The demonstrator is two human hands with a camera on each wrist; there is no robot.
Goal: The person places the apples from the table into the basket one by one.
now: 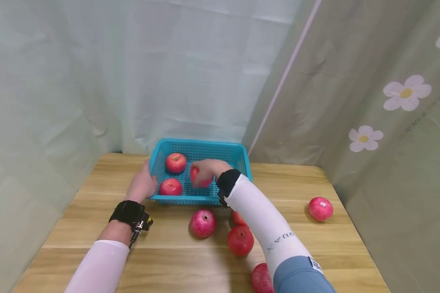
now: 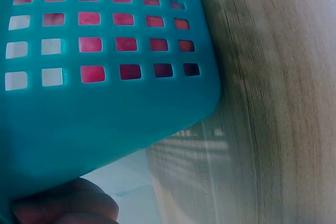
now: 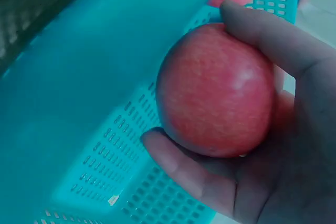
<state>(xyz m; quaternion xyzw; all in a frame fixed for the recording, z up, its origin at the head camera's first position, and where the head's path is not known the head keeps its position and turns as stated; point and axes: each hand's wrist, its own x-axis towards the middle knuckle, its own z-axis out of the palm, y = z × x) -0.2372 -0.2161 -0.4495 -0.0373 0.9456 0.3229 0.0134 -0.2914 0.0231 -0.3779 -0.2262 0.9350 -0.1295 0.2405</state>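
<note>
Held apple: a glossy, round red apple (image 3: 215, 90) is sitting inside the basket, around its middle; whether it is touching the floor, cannot tell.
Right hand: the bare right hand (image 1: 210, 167) is gripping it, thumb and fingers curling round opposite sides.
Grip note: this wide hold is probably protecting the skin; light, even pressure should be enough.
Left hand: the bare left hand (image 1: 143, 183) is gripping the left rim near the near left corner, presumably bracing; steady pressure here should be limiting any sliding.
Basket: the blue-green, rectangular, perforated plastic basket (image 1: 190, 198) is standing by the far edge of the wood-grain worktop (image 1: 168, 256).
Basket apples: one round red apple (image 1: 176, 162) is lying toward the far left corner, a second round red apple (image 1: 170, 187) toward the near left.
Main risk: knocking these two; moving slowly and clearing the near rim would be wise.
Worktop apples: a speckled pink-red apple (image 1: 203, 224) is lying just off the basket's near rim; a streaked pink-red apple (image 1: 320, 208) is resting near the worktop's right edge.
</note>
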